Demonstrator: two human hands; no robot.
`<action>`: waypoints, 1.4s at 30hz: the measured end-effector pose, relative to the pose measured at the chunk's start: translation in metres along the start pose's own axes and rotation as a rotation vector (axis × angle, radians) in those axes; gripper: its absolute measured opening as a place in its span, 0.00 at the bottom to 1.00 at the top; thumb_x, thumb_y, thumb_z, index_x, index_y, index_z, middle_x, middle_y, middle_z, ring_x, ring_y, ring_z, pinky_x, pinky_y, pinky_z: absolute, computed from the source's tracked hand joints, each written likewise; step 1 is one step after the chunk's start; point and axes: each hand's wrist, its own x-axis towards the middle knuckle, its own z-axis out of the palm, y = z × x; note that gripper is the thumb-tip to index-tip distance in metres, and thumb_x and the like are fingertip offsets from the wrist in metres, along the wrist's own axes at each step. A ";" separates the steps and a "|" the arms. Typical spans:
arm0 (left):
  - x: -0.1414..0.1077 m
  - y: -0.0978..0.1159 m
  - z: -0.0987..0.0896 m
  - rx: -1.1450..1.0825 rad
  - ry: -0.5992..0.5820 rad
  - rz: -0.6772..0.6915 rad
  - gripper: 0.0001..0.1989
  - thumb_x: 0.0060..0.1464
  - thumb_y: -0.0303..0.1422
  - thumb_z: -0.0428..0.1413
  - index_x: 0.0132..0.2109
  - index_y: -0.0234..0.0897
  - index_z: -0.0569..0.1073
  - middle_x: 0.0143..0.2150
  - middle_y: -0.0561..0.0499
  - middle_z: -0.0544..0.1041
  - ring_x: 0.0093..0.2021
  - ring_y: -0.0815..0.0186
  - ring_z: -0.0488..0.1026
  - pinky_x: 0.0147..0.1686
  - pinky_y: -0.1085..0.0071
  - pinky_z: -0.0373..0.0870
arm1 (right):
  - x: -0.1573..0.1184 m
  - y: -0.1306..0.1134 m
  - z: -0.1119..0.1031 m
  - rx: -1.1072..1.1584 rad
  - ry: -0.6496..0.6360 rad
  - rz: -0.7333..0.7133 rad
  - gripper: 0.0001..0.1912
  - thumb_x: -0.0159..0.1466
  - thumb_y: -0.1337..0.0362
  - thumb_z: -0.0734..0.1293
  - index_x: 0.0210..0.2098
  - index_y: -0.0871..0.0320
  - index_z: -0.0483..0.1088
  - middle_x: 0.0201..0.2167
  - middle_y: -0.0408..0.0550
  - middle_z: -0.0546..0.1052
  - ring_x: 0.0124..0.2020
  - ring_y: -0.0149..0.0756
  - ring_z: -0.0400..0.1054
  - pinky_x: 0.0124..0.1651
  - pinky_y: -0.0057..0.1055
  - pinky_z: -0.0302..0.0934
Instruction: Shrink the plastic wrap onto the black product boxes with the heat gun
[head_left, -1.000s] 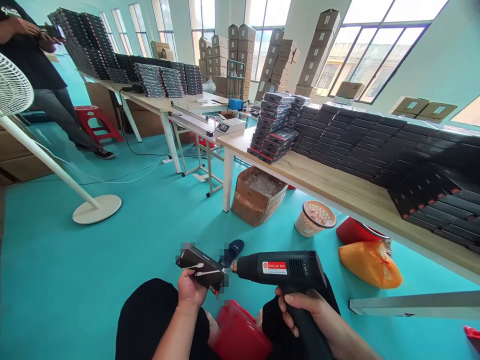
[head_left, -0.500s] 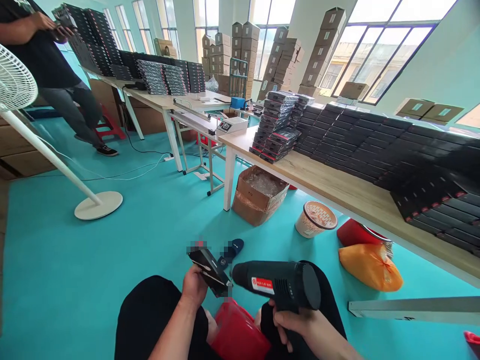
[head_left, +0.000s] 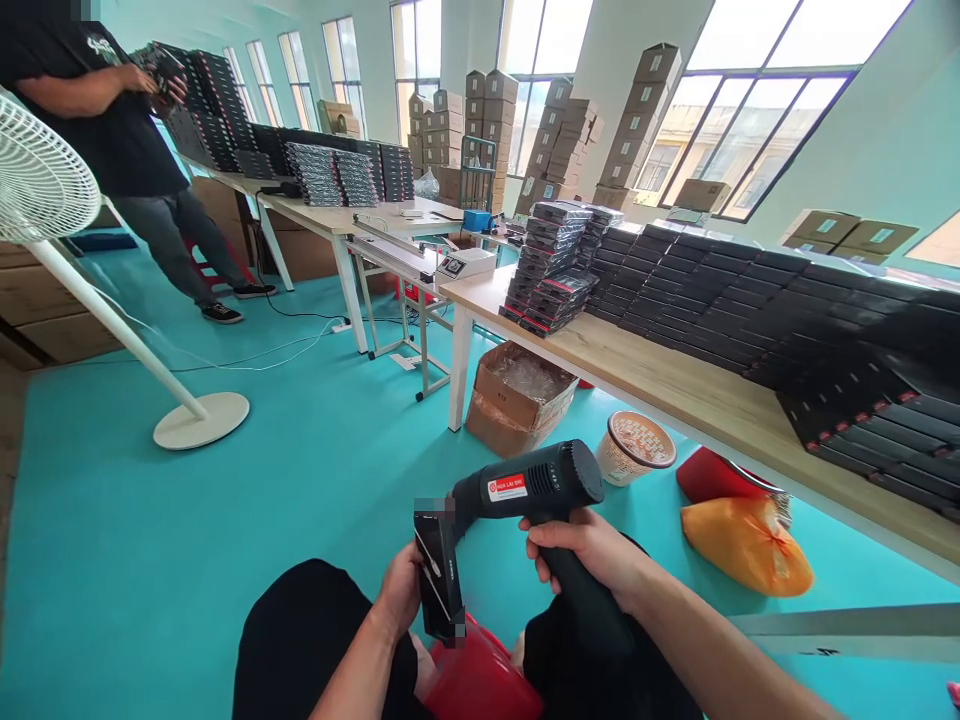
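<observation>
My left hand (head_left: 400, 592) is closed on a flat black box (head_left: 438, 575), held on edge above my lap with a broad face towards me. My right hand (head_left: 570, 548) is wrapped round the handle of a black heat gun (head_left: 526, 482) bearing a red and white label. The gun's nozzle points left and down, close to the box's upper right side; whether they touch I cannot tell. Below the box, a red plastic stool or bucket (head_left: 484, 672) sits between my knees, partly hidden.
Black boxes (head_left: 720, 290) fill the table (head_left: 660, 350) on the right, beside shrink-wrapped stacks (head_left: 551, 265). Underneath are a carton of plastic film (head_left: 517, 400), a wastebasket (head_left: 636, 450) and an orange bag (head_left: 746, 545). A white fan (head_left: 124, 330) and another person (head_left: 112, 130) are at left.
The heat gun has moved up and left, its nozzle now angled down beside the black box. My left hand has turned the box more upright and shifted it right. The view has tilted slightly upward.
</observation>
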 end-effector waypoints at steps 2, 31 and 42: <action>-0.001 0.000 0.001 -0.004 0.006 0.003 0.05 0.44 0.24 0.53 0.25 0.35 0.72 0.18 0.51 0.71 0.18 0.64 0.69 0.21 0.70 0.67 | 0.003 -0.004 0.001 -0.021 -0.024 0.002 0.14 0.54 0.61 0.72 0.37 0.61 0.72 0.25 0.42 0.75 0.22 0.32 0.69 0.22 0.27 0.63; -0.023 0.018 -0.004 -0.201 -0.423 -0.170 0.27 0.58 0.47 0.54 0.53 0.28 0.77 0.37 0.38 0.83 0.32 0.54 0.80 0.36 0.61 0.76 | -0.030 0.108 -0.050 0.863 0.081 0.201 0.14 0.56 0.62 0.75 0.39 0.65 0.76 0.27 0.45 0.74 0.23 0.26 0.66 0.23 0.20 0.63; -0.018 0.013 0.000 -0.094 -0.337 -0.255 0.25 0.58 0.46 0.54 0.41 0.24 0.80 0.33 0.35 0.83 0.28 0.55 0.79 0.31 0.62 0.75 | -0.017 0.067 -0.024 0.664 0.132 0.181 0.15 0.54 0.62 0.75 0.38 0.66 0.76 0.25 0.45 0.76 0.22 0.26 0.68 0.24 0.20 0.63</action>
